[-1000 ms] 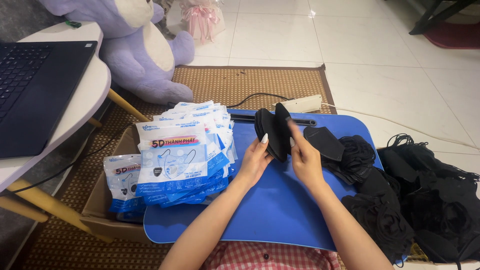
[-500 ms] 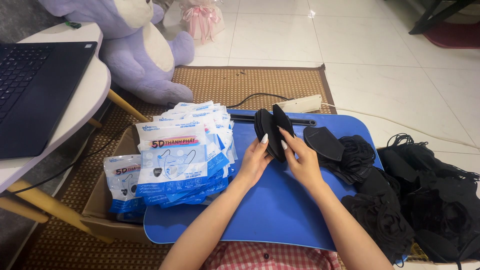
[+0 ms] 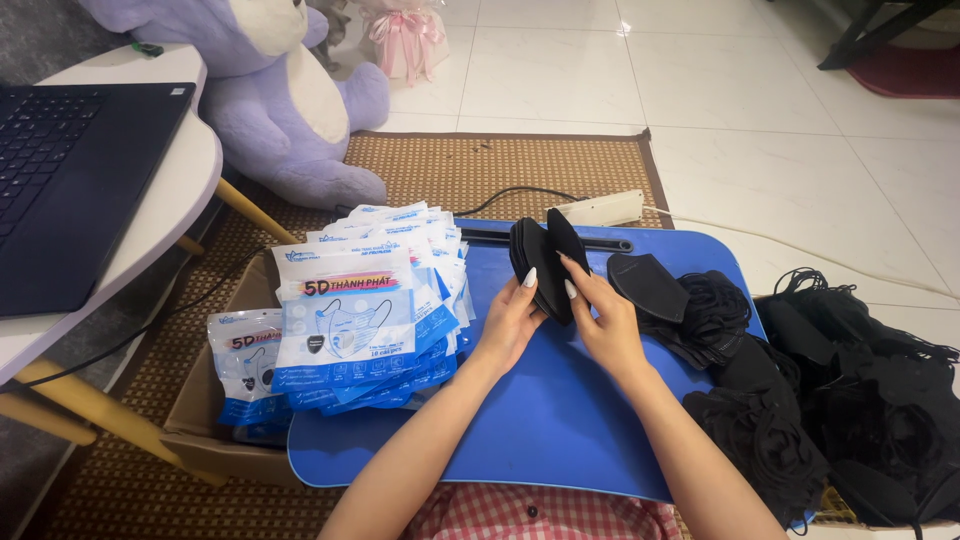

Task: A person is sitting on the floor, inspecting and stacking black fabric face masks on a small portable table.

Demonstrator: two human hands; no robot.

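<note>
Black face masks (image 3: 545, 262), stacked upright, sit just above the centre of the frame, clasped between both hands over a blue lap tray (image 3: 540, 420). The left hand (image 3: 510, 320) grips the stack's left side; the right hand (image 3: 605, 320) closes on its right edge, fingers curled around it. A pile of blue-and-white mask packets (image 3: 360, 310) lies left of centre. More loose black masks (image 3: 800, 400), perhaps tangled, fill the lower right.
</note>
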